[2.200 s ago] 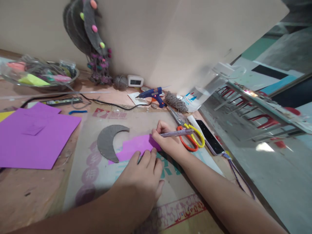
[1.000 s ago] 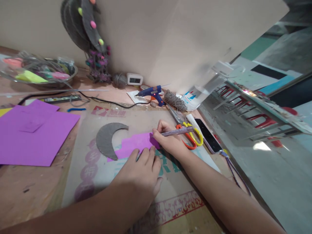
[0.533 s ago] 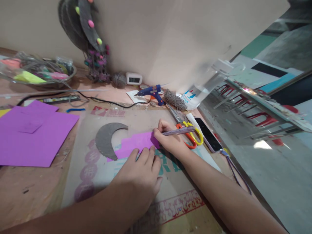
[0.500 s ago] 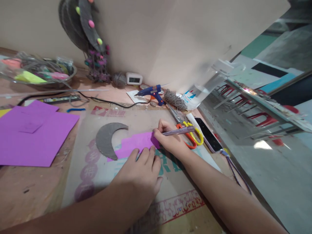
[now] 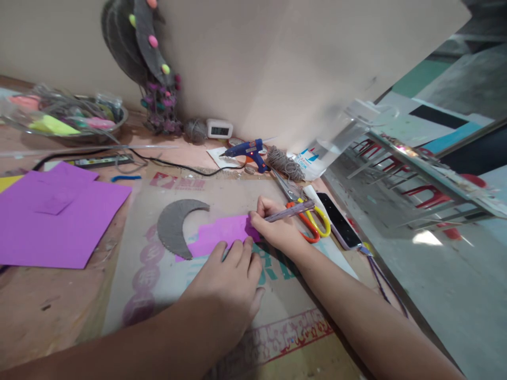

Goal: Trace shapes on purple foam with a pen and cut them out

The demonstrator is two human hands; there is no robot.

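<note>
A strip of purple paper (image 5: 216,232) lies on a printed cardboard sheet (image 5: 130,264). My left hand (image 5: 233,274) rests flat across the strip's lower edge, fingers stretched out and a little apart. My right hand (image 5: 273,224) is closed around a pen (image 5: 291,211) at the strip's right end; the pen slants up to the right and its tip is hidden by my fingers. A grey crescent (image 5: 174,227) overlaps the strip's left end. Just beyond my right hand lie scissors (image 5: 317,221) with orange and yellow handles.
Larger purple sheets (image 5: 59,227) lie at left, below a bowl of craft supplies (image 5: 63,134). A blue glue gun (image 5: 251,150), grey yarn (image 5: 285,162) and a small digital clock (image 5: 219,128) stand along the wall. A phone (image 5: 338,221) lies near the table's right edge.
The view has shifted very slightly. The pen's rear end has swung a little upward and to the left in my right hand; my left hand stays in place on the paper.
</note>
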